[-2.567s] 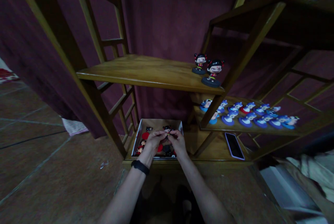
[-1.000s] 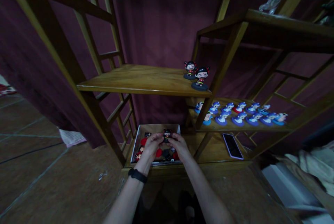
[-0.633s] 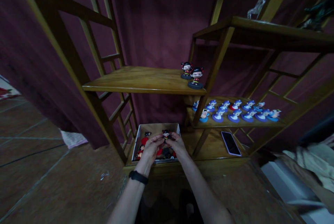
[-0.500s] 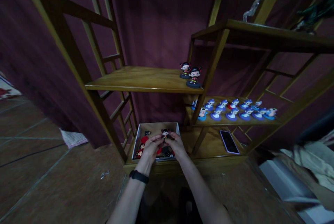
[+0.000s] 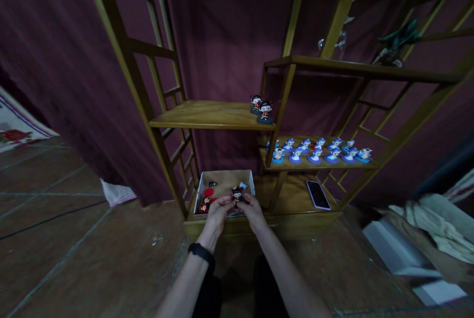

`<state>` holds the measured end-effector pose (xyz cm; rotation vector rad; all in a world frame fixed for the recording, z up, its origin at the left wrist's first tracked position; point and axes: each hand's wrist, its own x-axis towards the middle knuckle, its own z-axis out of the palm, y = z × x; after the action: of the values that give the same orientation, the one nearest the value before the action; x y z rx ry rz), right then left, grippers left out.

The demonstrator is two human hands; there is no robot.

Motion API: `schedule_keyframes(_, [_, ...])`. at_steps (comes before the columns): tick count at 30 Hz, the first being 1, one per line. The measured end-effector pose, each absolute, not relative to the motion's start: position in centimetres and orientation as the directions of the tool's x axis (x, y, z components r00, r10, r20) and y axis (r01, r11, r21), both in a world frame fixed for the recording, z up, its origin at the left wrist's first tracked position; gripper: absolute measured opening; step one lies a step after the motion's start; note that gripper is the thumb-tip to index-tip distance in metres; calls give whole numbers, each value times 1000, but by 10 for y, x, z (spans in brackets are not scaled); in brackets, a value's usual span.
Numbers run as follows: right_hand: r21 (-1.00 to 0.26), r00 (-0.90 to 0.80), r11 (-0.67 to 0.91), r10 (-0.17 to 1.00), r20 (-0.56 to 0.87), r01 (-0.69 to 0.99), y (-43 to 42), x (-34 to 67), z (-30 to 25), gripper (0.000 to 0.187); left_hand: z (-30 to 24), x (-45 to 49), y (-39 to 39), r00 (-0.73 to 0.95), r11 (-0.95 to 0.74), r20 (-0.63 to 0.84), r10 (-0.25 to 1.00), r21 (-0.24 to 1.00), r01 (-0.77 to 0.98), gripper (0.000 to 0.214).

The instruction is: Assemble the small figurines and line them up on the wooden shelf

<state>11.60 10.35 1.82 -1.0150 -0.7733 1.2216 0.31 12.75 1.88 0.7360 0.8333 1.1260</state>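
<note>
Small big-headed figurine (image 5: 237,193), black-haired with red touches at the head, pale face, dark little body beneath; details blurred in the dim light. Held upright, just above the front edge of an open cardboard box (image 5: 223,178), at the bottom of a wooden shelf rack (image 5: 122,51).

Pinched from both sides: left hand (image 5: 218,209) closed on it from the left, right hand (image 5: 253,208) from the right. Fingertips (image 5: 227,200) curled in and pressed against the lower body, head poking up free above them. Both hands nearly touching each other around the toy, palms tilted inward. Black wristband (image 5: 202,253) on the left wrist.

Inside the box, to the left of the hands: a red disc (image 5: 209,192) and several more red-and-black figurine pieces (image 5: 204,204), lying loose.

Higher up, on the middle shelf board (image 5: 200,114): two matching black-haired figurines (image 5: 261,109) standing on round dark bases at the right end. On a lower shelf further right: rows of blue-based figurines (image 5: 314,152). Below those, a phone (image 5: 317,194) lying flat, screen dark.
</note>
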Motion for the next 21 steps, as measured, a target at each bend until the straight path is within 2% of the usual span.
schedule_keyframes(8, [-848, 175, 0, 978, -110, -530, 57, 116, 14, 41, 20, -10, 85, 257, 307, -210, 943, 845, -437, 37])
schedule_keyframes(21, [-912, 130, -70, 983, -133, -404, 19, 117, 0, 41, -4, -13, 47, 258, 323, -236, 937, 869, -376, 26])
